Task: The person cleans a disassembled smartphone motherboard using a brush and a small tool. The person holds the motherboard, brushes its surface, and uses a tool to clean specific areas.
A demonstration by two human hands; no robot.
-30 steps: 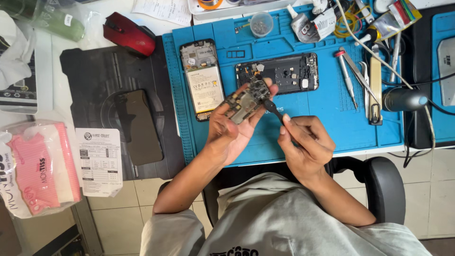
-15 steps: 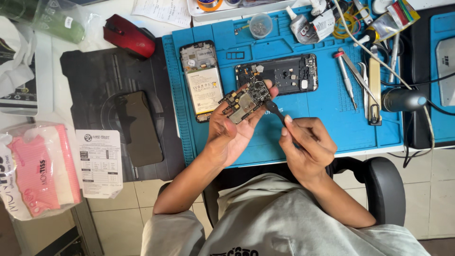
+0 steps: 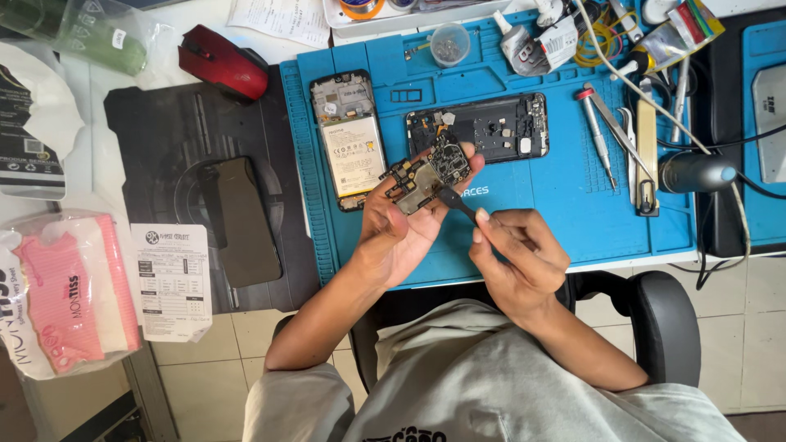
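Observation:
My left hand (image 3: 399,227) holds a small phone circuit board (image 3: 427,173) up over the blue work mat (image 3: 565,213). My right hand (image 3: 516,254) grips a thin black tool (image 3: 455,202), and its tip touches the lower edge of the board. Behind the board lies an open black phone frame (image 3: 491,124). To its left rests an opened phone with its battery showing (image 3: 348,139).
A dark phone panel (image 3: 244,219) lies on a black mat at left, near a red mouse (image 3: 223,62). A screwdriver (image 3: 595,135) and tweezers (image 3: 630,151) lie at right, beside cables. A small clear cup (image 3: 449,42), a paper slip (image 3: 172,280) and a pink tissue pack (image 3: 65,295) are around.
The board has tilted slightly in my left hand and the tool tip has shifted a little along its edge. Nothing else moved.

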